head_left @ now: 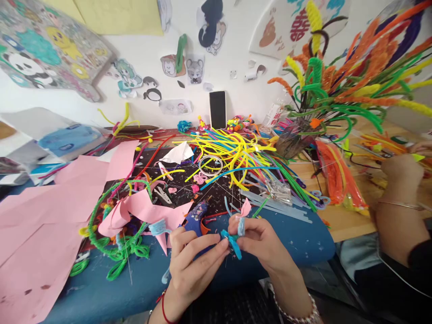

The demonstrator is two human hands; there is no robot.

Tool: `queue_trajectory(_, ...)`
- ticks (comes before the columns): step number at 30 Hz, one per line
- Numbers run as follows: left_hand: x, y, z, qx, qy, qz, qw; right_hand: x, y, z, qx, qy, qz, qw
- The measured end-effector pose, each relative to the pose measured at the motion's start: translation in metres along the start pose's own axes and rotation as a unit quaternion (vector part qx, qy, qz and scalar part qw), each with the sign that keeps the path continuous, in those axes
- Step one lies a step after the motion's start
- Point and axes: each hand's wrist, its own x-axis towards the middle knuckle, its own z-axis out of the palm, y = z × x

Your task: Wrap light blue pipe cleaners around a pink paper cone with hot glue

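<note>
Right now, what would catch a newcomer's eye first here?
Probably the tangle of yellow pipe cleaners at the table's middle, and the tall orange and green bouquet at the right. Nearer, the left hand and right hand pinch a small blue pipe-cleaner piece between them.

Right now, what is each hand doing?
Left hand: closed, pinching the teal pipe cleaner.
Right hand: closed on the same pipe cleaner.

Paper sheets (40,225) lie on the table (290,234) at left. A stem pile (236,153) lies behind the hands, a phone (218,109) upright behind it, a vase (297,139) at right.
</note>
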Motion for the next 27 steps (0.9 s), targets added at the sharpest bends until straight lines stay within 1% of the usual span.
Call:
queue_trajectory(4, -0.0014, -0.0016, 0.0006, -0.010, -0.011, -0.003, 1.000, -0.0001, 0.0029, -0.0017, -0.004, -0.010, -0.008, 1.000)
queue_trajectory(9, -0.0026, -0.0027, 0.0002, -0.013, -0.006, -0.018, 1.000, 0.0003, 0.0030, 0.0001, -0.004, -0.019, -0.016, 1.000)
queue_trajectory(12, -0.0023, -0.0031, -0.0007, -0.013, -0.006, -0.016, 1.000, 0.0002, 0.0021, 0.0016, -0.003, -0.023, -0.020, 1.000)
queue_trajectory(15, -0.0042, -0.0030, -0.0007, -0.006, -0.010, -0.008, 1.000, -0.0009, 0.0037, 0.0007, -0.006, -0.015, -0.019, 1.000)
queue_trajectory(17, -0.0067, -0.0022, 0.0003, -0.011, 0.004, -0.012, 1.000, -0.0017, 0.0059, -0.0012, -0.008, -0.006, -0.015, 1.000)
queue_trajectory(19, -0.0090, -0.0009, 0.0021, -0.041, 0.033, -0.046, 0.998, -0.0020, 0.0076, -0.0033, -0.008, 0.001, -0.009, 1.000)
queue_trajectory(21, -0.0097, 0.0001, 0.0040, -0.100, 0.040, -0.117, 0.987, -0.0016, 0.0081, -0.0049, -0.009, -0.002, -0.003, 1.000)
queue_trajectory(24, -0.0078, -0.0001, 0.0056, -0.216, -0.009, -0.235, 0.948, 0.0005, 0.0071, -0.0055, -0.009, -0.024, 0.008, 1.000)
queue_trajectory(27, -0.0059, -0.0015, 0.0061, -0.295, -0.047, -0.297, 0.907, 0.0030, 0.0052, -0.0040, -0.012, -0.047, 0.021, 0.999)
